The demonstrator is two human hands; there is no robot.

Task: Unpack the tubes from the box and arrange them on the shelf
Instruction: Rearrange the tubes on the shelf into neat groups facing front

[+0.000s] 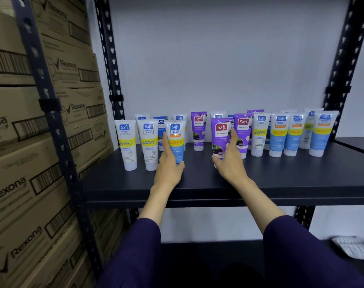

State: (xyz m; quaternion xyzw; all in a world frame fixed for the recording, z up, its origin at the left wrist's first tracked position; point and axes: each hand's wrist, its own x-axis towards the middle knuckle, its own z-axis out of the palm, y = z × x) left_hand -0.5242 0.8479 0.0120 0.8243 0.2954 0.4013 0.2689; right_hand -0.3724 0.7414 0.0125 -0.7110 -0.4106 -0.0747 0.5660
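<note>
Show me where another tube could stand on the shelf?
Free: the shelf's bare front strip, and the gap between the blue-and-white tube in the left hand and the purple tube in the right hand. Crowded: the back rows.

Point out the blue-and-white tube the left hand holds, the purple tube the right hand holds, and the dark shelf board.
blue-and-white tube (pixel 175 129): head view, upper label.
purple tube (pixel 221 130): head view, upper label.
dark shelf board (pixel 291 173): head view, bare top.

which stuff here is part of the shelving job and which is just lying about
Part of the job:
- blue and white tube, held by the left hand
- purple tube, held by the right hand
- other standing tubes
- shelf

Just there:
- Rexona cartons
- white cloth on the lower shelf
</note>
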